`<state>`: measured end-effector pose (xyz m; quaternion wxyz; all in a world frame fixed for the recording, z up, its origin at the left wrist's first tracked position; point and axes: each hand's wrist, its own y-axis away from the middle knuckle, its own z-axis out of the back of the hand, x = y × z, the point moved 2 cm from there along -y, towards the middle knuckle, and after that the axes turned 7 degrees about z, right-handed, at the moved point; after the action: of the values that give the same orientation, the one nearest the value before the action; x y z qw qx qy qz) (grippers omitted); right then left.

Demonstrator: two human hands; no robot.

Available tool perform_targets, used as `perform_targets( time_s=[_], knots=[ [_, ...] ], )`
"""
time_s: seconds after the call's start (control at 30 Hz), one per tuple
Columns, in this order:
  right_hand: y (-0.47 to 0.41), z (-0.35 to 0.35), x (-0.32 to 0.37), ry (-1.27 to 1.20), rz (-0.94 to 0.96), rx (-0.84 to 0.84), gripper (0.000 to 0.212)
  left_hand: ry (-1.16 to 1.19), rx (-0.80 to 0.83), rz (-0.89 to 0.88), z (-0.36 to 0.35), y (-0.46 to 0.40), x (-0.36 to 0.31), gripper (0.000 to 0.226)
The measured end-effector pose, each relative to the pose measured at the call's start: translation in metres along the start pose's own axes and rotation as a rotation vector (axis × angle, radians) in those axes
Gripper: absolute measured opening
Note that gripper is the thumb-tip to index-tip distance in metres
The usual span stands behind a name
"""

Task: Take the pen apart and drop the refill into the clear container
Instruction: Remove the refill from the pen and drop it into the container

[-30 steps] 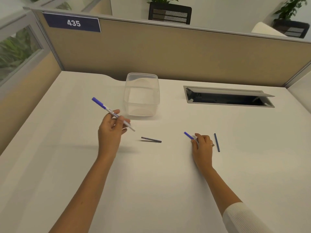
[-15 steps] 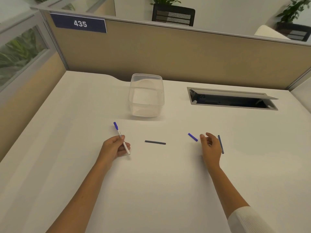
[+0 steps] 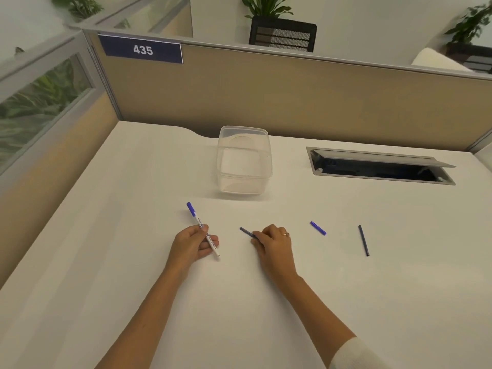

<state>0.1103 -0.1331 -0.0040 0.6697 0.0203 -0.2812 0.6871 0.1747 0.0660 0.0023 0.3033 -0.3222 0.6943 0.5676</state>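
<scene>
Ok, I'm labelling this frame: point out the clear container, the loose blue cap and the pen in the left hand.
clear container (image 3: 244, 179): head view, near wall.
blue cap (image 3: 318, 228): head view, middle of it.
pen (image 3: 198, 221): head view, white barrel above the fingers.

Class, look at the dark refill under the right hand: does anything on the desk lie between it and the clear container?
Nothing visible does. The refill lies at the right hand, and the desk up to the clear container is bare.
</scene>
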Motion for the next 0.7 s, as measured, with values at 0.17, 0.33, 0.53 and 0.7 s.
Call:
perform_targets(
  time_s=[0.17, 0.33, 0.53, 0.7],
  knots=[
    [-0.027, 0.014, 0.009, 0.049, 0.057, -0.063, 0.003, 0.012, -0.013, 0.039, -0.001, -0.007, -0.002, 0.013],
    [-0.115, 0.046, 0.021, -0.158, -0.024, -0.174, 0.012, 0.031, -0.006, 0.052, -0.001, -0.017, -0.007, 0.013],
    [-0.234, 0.042, 0.007, -0.149, -0.216, -0.031, 0.021, 0.069, -0.029, 0.052, -0.005, -0.035, -0.019, 0.014],
    [-0.291, -0.014, -0.026, -0.079, -0.394, 0.242, 0.020, 0.063, -0.018, 0.065, 0.000, -0.054, -0.032, 0.013]
  ],
)
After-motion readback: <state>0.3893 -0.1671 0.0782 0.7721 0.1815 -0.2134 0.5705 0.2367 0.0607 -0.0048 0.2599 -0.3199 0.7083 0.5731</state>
